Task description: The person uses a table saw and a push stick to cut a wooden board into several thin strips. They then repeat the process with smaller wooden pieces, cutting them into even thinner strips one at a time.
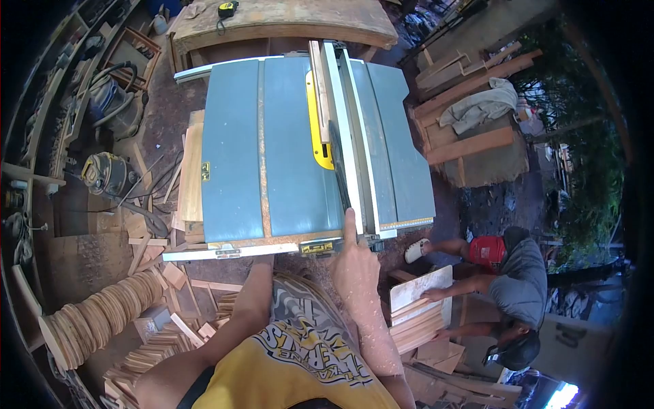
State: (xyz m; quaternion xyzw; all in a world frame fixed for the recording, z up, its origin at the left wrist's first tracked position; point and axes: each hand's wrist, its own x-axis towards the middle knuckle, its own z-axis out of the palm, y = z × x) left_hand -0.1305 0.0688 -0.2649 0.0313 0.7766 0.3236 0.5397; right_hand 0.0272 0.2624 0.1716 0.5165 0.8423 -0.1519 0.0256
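Observation:
My right hand [355,269] is at the front edge of the table saw [293,150], beside the rip fence [349,136]. Its index finger stretches forward along a dark push stick [339,167], and the other fingers are curled round the near end. The far end of the stick reaches a narrow wood strip [323,116] lying between the yellow throat plate [313,123] and the fence. My left forearm [253,300] runs down to the saw's front rail, and the left hand is hidden below it.
A wooden workbench [286,31] with a tape measure [227,9] stands behind the saw. At right a crouching co-worker [518,286] handles stacked boards [417,317]. Curved wood pieces [102,313] are piled at left, near shop vacuums [105,174]. Offcuts litter the floor.

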